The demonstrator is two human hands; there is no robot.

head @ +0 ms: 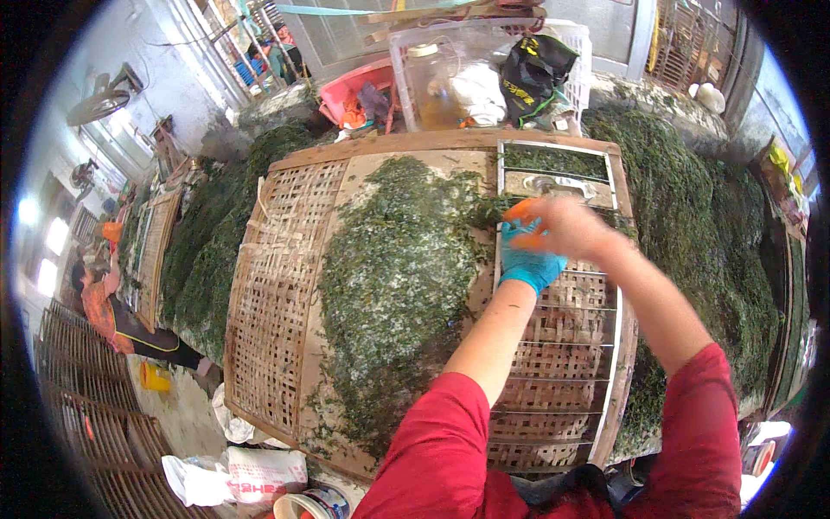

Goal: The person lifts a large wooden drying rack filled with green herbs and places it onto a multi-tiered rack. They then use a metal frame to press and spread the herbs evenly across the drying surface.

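Note:
My left hand (530, 256), in a teal glove, is over the upper left part of a white ladder-like frame (606, 363). Crossing just above it is my right hand (570, 224), blurred, with orange coverings at its fingertips. The hands overlap, so whether either holds anything is hidden. Beneath the frame lies a woven bamboo mat (551, 376), seen between the thin crossbars. Left of my hands, a broad heap of shredded dark green plant matter, seaweed-like (402, 292), is spread over a pale board (318, 350). Some strands reach the frame's left side.
Another woven mat (272, 305) adjoins the board's left side. Larger green heaps (707, 259) flank the work surface. A white plastic crate (402, 78) holding a jar and a black bag (535, 74) stands behind, beside a pink basin (356, 84). A co-worker (123, 311) is at far left.

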